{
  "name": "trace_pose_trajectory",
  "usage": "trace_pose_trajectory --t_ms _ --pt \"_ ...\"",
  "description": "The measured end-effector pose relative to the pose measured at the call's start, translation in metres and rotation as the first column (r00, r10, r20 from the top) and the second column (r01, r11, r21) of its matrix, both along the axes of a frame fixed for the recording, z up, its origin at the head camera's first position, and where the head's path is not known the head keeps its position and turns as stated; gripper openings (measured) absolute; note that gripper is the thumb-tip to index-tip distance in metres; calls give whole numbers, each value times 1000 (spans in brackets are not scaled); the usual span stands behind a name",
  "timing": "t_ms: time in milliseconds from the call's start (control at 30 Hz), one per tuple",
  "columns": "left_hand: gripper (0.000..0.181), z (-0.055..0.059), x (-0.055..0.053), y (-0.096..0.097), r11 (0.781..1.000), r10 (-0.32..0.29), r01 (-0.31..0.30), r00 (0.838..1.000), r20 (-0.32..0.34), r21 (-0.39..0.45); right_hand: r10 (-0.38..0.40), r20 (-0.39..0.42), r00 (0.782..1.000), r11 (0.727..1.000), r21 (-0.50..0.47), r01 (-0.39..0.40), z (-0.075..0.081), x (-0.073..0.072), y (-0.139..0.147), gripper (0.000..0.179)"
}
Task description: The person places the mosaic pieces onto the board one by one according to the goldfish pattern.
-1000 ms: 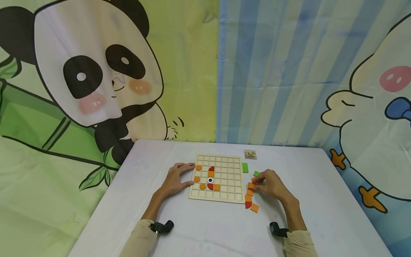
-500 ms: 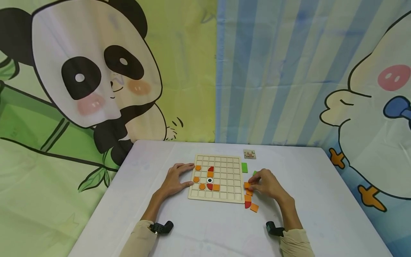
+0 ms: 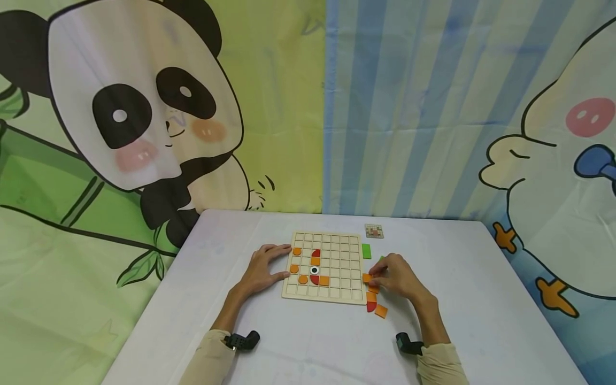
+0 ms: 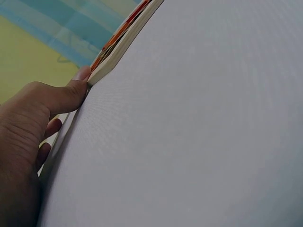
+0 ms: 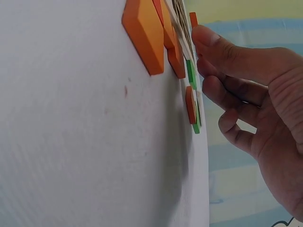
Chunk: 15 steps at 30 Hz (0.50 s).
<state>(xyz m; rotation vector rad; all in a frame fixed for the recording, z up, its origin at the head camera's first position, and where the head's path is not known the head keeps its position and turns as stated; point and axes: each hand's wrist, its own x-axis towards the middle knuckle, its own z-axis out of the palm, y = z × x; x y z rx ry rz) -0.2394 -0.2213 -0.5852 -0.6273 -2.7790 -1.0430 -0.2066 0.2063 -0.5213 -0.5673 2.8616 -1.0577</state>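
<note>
My right hand [image 3: 398, 275] pinches an orange square tile [image 3: 367, 278] between thumb and fingers, beside the right edge of the pale wooden grid board [image 3: 343, 271]. In the right wrist view the tile [image 5: 193, 19] stands out past the thumb tip, raised off the table. My left hand [image 3: 261, 270] rests against the board's left edge, thumb and fingers spread apart; the left wrist view has the thumb [image 4: 71, 96] right at a board corner. On the board sit orange discs [image 3: 303, 279], red quarter-round pieces [image 3: 316, 253], orange squares [image 3: 324, 280] and a black-and-white eye piece [image 3: 314, 270].
Loose orange tiles [image 3: 381, 310] and a red quarter-round piece [image 3: 371, 307] lie right of the board. A green tile [image 3: 367, 251] is by its upper right edge. Behind that lies a small patterned card [image 3: 374, 231]. The white table [image 3: 308, 342] meets cartoon-printed curtains.
My right hand has moved left with the orange tile, from among the loose pieces to the board's right edge. My left hand stays in place.
</note>
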Motion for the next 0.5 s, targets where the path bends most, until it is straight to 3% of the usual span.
trace_pose_trajectory --t_ms 500 --pt "75 -1 -1 0 1000 -3 3 1000 -2 7 6 32 999 1000 -18 -6 -1 -3 -16 19"
